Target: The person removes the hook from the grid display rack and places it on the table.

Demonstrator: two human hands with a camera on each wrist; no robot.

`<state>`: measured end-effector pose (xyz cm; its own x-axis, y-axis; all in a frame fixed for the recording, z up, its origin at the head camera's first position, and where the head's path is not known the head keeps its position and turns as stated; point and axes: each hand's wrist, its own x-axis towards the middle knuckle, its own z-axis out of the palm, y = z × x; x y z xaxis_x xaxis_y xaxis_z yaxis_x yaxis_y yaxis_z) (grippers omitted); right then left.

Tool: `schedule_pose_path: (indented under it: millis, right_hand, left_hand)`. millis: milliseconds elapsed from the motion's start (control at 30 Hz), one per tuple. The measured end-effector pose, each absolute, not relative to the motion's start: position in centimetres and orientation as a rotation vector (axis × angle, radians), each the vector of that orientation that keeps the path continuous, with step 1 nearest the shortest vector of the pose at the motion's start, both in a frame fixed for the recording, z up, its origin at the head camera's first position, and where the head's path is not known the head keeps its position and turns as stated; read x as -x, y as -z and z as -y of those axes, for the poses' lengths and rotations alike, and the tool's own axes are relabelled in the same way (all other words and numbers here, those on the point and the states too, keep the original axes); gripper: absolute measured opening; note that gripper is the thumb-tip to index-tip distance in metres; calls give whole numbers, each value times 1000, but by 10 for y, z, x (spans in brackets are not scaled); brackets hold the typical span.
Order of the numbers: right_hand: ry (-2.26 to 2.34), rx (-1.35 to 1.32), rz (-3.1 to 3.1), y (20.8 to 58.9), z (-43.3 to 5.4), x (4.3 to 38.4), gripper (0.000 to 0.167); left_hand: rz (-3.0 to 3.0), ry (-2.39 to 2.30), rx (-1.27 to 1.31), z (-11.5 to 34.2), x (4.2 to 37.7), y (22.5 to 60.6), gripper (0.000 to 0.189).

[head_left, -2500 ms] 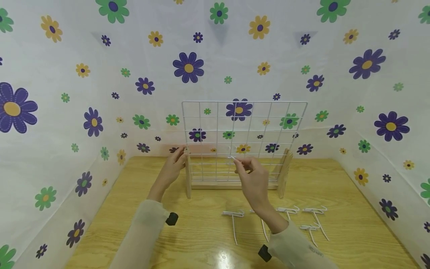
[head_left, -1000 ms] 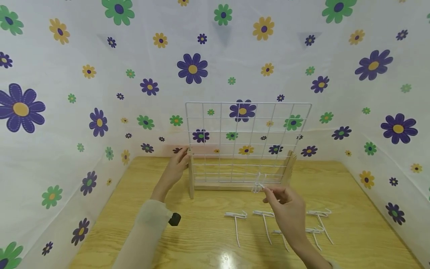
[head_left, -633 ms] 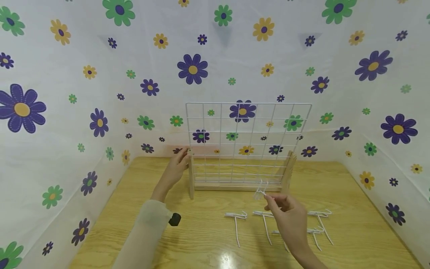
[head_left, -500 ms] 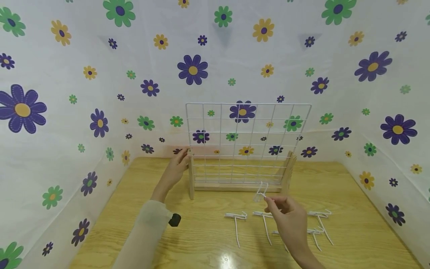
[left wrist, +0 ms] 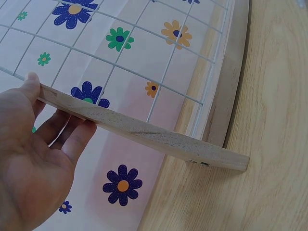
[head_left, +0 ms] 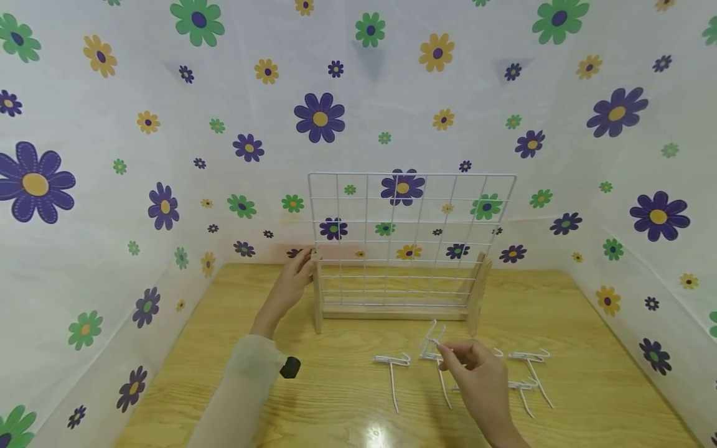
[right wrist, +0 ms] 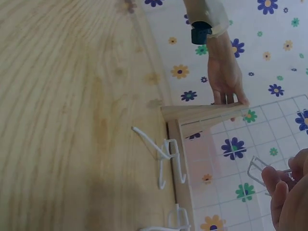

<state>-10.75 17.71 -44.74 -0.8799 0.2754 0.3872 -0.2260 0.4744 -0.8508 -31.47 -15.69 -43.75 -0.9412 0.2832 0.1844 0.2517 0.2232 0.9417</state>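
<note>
A white wire grid panel (head_left: 411, 174) stands upright in a wooden stand (head_left: 392, 314) near the back of the table. My left hand (head_left: 287, 286) grips the stand's left upright (left wrist: 144, 132), thumb on one side and fingers on the other. Between thumb and fingertips, my right hand (head_left: 476, 379) pinches the stem of a white wire display hook (head_left: 432, 336). The hook's bent prongs point up and away, apart from the grid and in front of its lower right part. In the right wrist view the fingers (right wrist: 281, 192) cover much of the held hook.
Several more white hooks lie on the wooden table (head_left: 235, 386), among them a left hook (head_left: 393, 379) and a far right hook (head_left: 532, 364). My right hand partly hides others. Flowered cloth walls (head_left: 213, 68) enclose the table at the back and sides.
My right hand has drawn back from the middle of the grid, down and to the right, with the hook still pinched. My left hand has stayed on the upright.
</note>
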Motion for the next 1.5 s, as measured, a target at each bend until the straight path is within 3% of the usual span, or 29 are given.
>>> schedule_pose_path:
  millis: [600, 933, 1500]
  right_hand:
    - [-1461, 81, 2395, 478, -172, 94, 10]
    - [-1432, -67, 2373, 498, -172, 95, 15]
    - [-1376, 75, 2538, 503, -168, 90, 17]
  left_hand:
    - [-2427, -1866, -502, 156, 314, 439, 57]
    - [-2434, -1854, -514, 156, 315, 436, 59]
    - [-2433, -1857, -512, 157, 315, 438, 58]
